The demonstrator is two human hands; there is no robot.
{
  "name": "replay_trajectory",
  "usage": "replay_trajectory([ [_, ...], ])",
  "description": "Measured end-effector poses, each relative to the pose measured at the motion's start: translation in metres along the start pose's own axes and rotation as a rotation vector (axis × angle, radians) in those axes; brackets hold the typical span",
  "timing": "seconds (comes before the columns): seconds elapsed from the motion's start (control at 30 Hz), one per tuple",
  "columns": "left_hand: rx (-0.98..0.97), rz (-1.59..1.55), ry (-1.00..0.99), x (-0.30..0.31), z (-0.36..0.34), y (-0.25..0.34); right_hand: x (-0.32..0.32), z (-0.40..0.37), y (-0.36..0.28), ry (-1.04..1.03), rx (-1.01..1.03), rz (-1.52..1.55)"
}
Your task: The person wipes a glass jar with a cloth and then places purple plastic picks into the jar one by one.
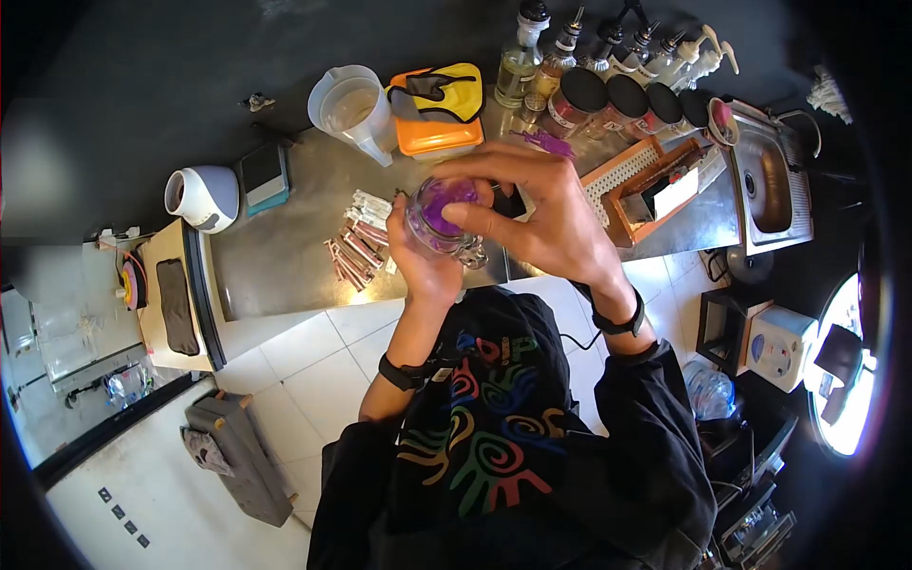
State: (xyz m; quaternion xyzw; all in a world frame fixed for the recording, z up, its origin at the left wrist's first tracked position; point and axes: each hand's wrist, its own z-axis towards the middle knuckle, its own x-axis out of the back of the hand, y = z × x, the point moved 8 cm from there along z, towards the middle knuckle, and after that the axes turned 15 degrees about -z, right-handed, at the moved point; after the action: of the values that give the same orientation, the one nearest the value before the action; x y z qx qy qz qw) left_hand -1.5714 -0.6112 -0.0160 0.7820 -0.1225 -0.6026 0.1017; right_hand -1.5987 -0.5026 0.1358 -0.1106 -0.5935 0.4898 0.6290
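one jar [434,228] | left hand [423,268] grips its side | right hand [556,214] clamps its purple top | one jug [356,109] on table [285,256]

**Clothing and wrist wear, one person**

Black long-sleeved sweatshirt [589,456]. The chest print [480,446] shows spiral-palmed hands in red, green, blue, yellow and orange. Black strap [404,372] on the wrist of the left hand [423,271]. Black watch-like band [619,321] on the wrist of the right hand [556,223].
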Motion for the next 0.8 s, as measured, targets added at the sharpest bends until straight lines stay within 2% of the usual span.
replay_trajectory([
  [0.03,-0.004,0.000,0.001,0.003,-0.001,0.003,0.000,-0.001,-0.001,0.106,0.056,0.037],
  [0.07,0.061,-0.048,0.009,0.009,-0.001,0.000,0.000,0.000,-0.001,0.104,0.060,0.038],
  [0.1,0.126,-0.097,0.016,0.011,-0.001,-0.003,0.006,0.001,0.002,0.157,0.025,0.057],
  [0.17,0.120,-0.072,0.040,0.010,-0.002,-0.003,0.018,0.001,0.006,0.253,0.000,0.069],
  [0.23,0.112,-0.046,0.065,0.012,-0.001,0.000,0.021,-0.002,0.004,0.248,-0.002,0.033],
  [0.33,0.118,-0.068,0.001,0.006,-0.001,0.002,0.015,-0.010,0.002,0.199,-0.013,0.010],
  [0.4,0.051,-0.157,0.099,0.004,-0.001,0.006,-0.008,-0.018,0.003,0.044,0.108,-0.207],
  [0.47,0.080,-0.131,0.061,0.010,-0.001,0.004,-0.007,-0.019,0.007,0.099,0.051,-0.165],
  [0.57,0.147,-0.100,0.037,0.013,-0.004,-0.002,-0.004,-0.010,0.013,0.049,0.072,-0.077],
  [0.67,0.177,-0.051,0.050,0.022,-0.006,-0.008,0.002,0.000,0.008,-0.018,0.115,-0.146],
  [0.7,0.172,-0.007,0.047,0.024,-0.005,-0.009,0.008,0.002,0.003,0.084,0.135,-0.141],
  [0.8,0.173,-0.021,0.079,0.030,-0.008,-0.010,0.027,0.000,-0.011,0.193,0.089,-0.120],
])
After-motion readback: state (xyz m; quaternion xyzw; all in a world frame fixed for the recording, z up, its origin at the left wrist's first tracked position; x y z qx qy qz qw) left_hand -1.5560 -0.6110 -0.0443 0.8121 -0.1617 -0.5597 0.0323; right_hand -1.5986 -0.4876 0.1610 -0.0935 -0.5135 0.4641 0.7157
